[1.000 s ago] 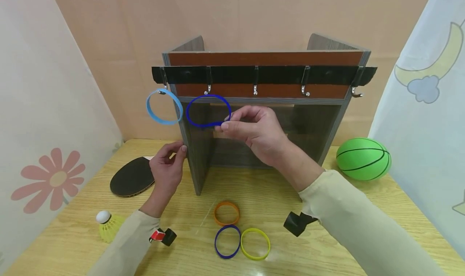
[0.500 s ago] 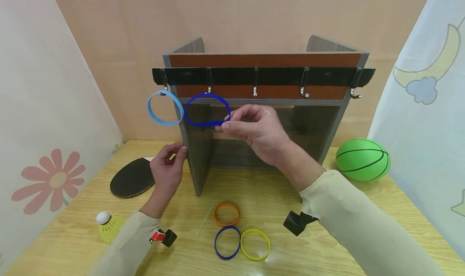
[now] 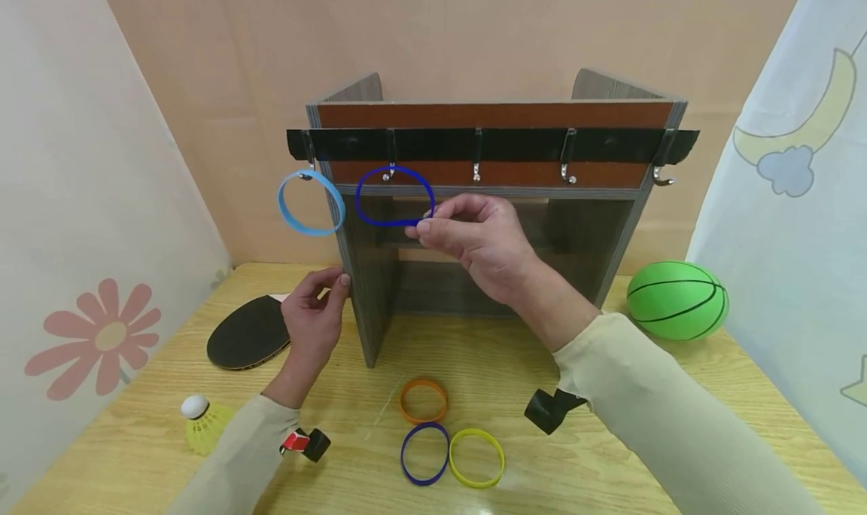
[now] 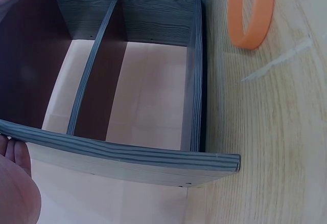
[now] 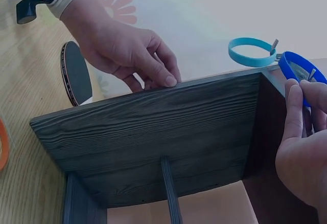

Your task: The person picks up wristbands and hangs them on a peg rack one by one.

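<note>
The paddle's (image 3: 249, 336) handle is mostly hidden behind the left hand (image 3: 313, 315), the shuttlecock (image 3: 208, 428) is partly covered by the sleeve (image 3: 237, 443), and whether the blue band (image 3: 389, 223) is around or merely before the second hook (image 3: 387, 177) from the left cannot be determined. Marks on the red label (image 3: 296, 441) are illegible. The band, thin and bright blue, its loop flattened below, is raised before the shelf (image 3: 433, 114), pinched at its lower right by the right hand (image 3: 484, 240), while the left grips the shelf's side edge
</note>
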`<action>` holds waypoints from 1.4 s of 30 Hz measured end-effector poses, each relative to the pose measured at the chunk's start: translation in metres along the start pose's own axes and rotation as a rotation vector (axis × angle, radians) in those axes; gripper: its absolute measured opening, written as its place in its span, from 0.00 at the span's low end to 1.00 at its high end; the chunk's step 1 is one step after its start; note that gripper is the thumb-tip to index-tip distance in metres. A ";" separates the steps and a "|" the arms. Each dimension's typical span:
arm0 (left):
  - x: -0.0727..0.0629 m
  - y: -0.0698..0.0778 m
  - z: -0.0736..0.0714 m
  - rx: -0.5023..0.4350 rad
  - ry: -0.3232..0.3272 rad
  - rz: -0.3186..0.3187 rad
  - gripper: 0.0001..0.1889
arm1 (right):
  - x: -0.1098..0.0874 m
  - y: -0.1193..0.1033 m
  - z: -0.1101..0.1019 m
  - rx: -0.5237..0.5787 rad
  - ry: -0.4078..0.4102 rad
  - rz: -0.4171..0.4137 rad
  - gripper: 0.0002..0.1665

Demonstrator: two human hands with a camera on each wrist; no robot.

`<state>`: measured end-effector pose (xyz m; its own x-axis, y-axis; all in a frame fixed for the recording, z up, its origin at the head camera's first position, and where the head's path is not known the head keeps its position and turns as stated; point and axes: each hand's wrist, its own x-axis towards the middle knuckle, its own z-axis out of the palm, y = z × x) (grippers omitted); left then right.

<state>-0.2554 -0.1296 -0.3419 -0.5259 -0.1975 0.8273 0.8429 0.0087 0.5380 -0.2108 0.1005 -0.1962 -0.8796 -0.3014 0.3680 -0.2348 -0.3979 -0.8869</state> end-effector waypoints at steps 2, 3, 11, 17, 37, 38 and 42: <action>0.000 -0.001 0.000 -0.001 -0.001 0.004 0.05 | 0.001 0.001 -0.002 0.003 0.005 -0.002 0.12; 0.000 -0.001 0.000 0.001 -0.002 0.006 0.05 | 0.001 0.002 -0.002 0.009 0.005 -0.003 0.12; -0.001 0.000 0.001 -0.017 -0.005 -0.009 0.05 | 0.001 0.007 -0.001 0.017 0.018 -0.009 0.12; -0.001 0.001 0.001 -0.008 0.000 -0.012 0.05 | 0.000 0.011 -0.004 -0.015 0.032 0.027 0.11; -0.001 0.000 0.000 -0.018 0.007 0.006 0.05 | -0.060 0.031 -0.061 -0.340 0.036 0.178 0.06; -0.001 0.000 0.001 -0.018 0.008 0.006 0.05 | -0.065 0.035 -0.065 -0.358 0.034 0.187 0.07; -0.001 0.000 0.001 -0.034 0.010 0.002 0.05 | -0.086 0.049 -0.082 -0.411 0.012 0.252 0.08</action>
<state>-0.2547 -0.1281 -0.3422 -0.5236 -0.2076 0.8263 0.8472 -0.0240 0.5308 -0.1806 0.1783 -0.2946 -0.9344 -0.3330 0.1264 -0.1556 0.0625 -0.9858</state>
